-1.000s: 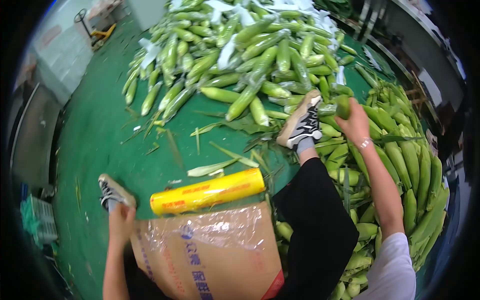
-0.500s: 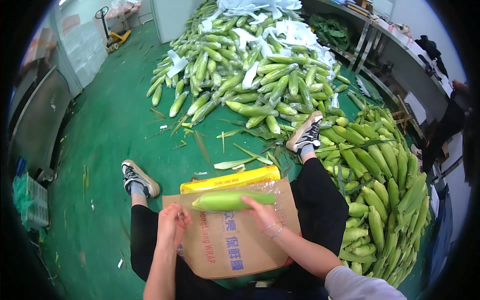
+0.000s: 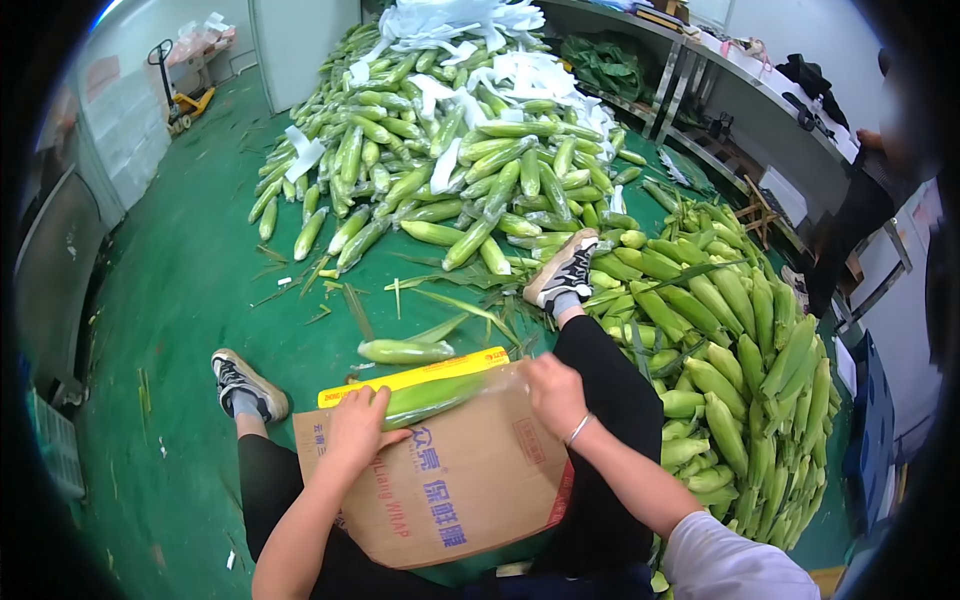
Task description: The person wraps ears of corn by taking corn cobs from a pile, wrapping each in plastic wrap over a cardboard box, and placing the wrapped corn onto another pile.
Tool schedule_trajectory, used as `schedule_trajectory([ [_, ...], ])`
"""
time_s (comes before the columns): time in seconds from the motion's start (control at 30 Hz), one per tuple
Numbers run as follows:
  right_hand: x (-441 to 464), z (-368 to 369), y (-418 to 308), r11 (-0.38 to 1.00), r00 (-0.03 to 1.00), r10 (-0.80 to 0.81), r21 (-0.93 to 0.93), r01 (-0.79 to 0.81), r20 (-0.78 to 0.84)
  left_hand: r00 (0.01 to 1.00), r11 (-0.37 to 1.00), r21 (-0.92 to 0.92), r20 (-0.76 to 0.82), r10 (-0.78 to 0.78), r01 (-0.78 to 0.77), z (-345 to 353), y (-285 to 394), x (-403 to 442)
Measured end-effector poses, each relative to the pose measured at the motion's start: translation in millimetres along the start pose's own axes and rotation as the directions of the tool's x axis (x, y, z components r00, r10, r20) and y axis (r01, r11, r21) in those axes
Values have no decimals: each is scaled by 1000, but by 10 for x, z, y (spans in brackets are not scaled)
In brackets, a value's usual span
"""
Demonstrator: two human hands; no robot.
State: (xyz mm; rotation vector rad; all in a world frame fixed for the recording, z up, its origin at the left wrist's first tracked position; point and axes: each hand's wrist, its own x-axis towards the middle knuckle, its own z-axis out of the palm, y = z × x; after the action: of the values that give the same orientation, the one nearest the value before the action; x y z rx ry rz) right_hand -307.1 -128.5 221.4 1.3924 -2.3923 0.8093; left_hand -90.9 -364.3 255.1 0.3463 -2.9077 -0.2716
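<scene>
A green ear of corn in its husk (image 3: 432, 398) lies across the flattened cardboard (image 3: 480, 490) on my lap. My left hand (image 3: 362, 422) grips its left end, fingers over the far side and thumb on the near side. At the other end, my right hand (image 3: 556, 398) is closed on clear plastic film (image 3: 502, 378) that stretches off the ear. Just beyond the corn lies a yellow roll of wrap (image 3: 465, 367), partly hidden by the ear and my left hand.
A pale green piece (image 3: 405, 351), ear or husk, lies beyond the roll. Ahead is a large heap of wrapped corn (image 3: 400, 185) topped with white strips (image 3: 460, 25). Unwrapped corn (image 3: 740, 380) is piled at my right. Another person (image 3: 865, 200) stands by the shelf (image 3: 720, 60).
My left hand has moved from beside the ear onto its left end. My right hand has left the top of the ear and is now at its right end with film. The view has shifted right.
</scene>
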Motion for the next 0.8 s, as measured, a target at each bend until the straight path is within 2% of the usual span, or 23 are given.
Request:
schedule_trajectory([
  [0.03, 49, -59, -3, 958, 983, 184, 222, -182, 11, 1000, 1000, -21, 17, -17, 18, 12, 78, -89],
  [0.07, 121, -207, -159, 834, 932, 357, 426, -350, 68, 999, 998, -46, 39, -38, 39, 2, 174, -200],
  [0.1, 143, -349, -322, 638, 850, 501, 595, -489, 161, 991, 996, -55, 115, -62, 69, -94, 363, -317],
  [0.13, 18, -433, -484, 558, 824, 522, 643, -525, 219, 991, 991, -108, 122, -61, 75, -84, 528, -486],
  [0.17, -179, -545, -693, 650, 848, 447, 548, -526, 284, 970, 998, -38, 242, -31, 41, -112, 680, -668],
  [0.2, -477, -480, -806, 758, 907, 261, 510, -405, 332, 948, 985, -155, 319, -20, 73, -223, 885, -772],
  [0.23, -791, -331, -938, 842, 906, 59, 467, -271, 419, 934, 981, -189, 357, 21, 50, -131, 882, -850],
  [0.27, -852, -361, -1058, 929, 907, -131, 370, -29, 401, 914, 974, -223, 401, 66, 28, -68, 855, -911],
  [0.33, -616, -110, -945, 983, 901, -89, 185, 10, 425, 946, 994, -61, 319, -64, 88, -194, 800, -679],
  [0.37, -313, -42, -906, 993, 939, -58, 117, 19, 339, 988, 992, -93, 133, -75, 88, -192, 699, -594],
  [0.4, 26, 42, -899, 999, 969, -31, 48, 20, 246, 994, 993, -41, 6, -111, 112, -178, 631, -505],
  [0.47, 507, 534, -801, 980, 871, -188, 142, 138, 454, 998, 997, -71, -44, 41, -44, -110, 484, -336],
  [0.5, 632, 663, -955, 902, 756, -229, 425, -71, 613, 999, 998, -60, -21, 28, -29, -18, 361, -281],
  [0.53, 728, 723, -1040, 728, 614, -328, 606, -321, 718, 1000, 999, -50, -1, 18, -18, 101, 237, -221],
  [0.57, 770, 700, -1032, 738, 531, -409, 611, -286, 742, 1000, 999, -46, 20, 9, -8, 117, 207, -169],
  [0.67, 852, 620, -969, 753, 240, -585, 629, -193, 775, 996, 949, -305, 71, -62, 81, 73, 454, -283],
  [0.7, 699, 589, -965, 804, 281, -556, 591, -55, 782, 950, 889, -376, 262, -168, 261, -52, 649, -343],
  [0.73, 424, 548, -990, 838, 317, -534, 541, 72, 784, 852, 796, -405, 463, -246, 450, -155, 869, -453],
  [0.8, 133, 457, -1045, 841, 418, -541, 480, 250, 730, 832, 588, -607, 501, -238, 534, -88, 1106, -707],
])
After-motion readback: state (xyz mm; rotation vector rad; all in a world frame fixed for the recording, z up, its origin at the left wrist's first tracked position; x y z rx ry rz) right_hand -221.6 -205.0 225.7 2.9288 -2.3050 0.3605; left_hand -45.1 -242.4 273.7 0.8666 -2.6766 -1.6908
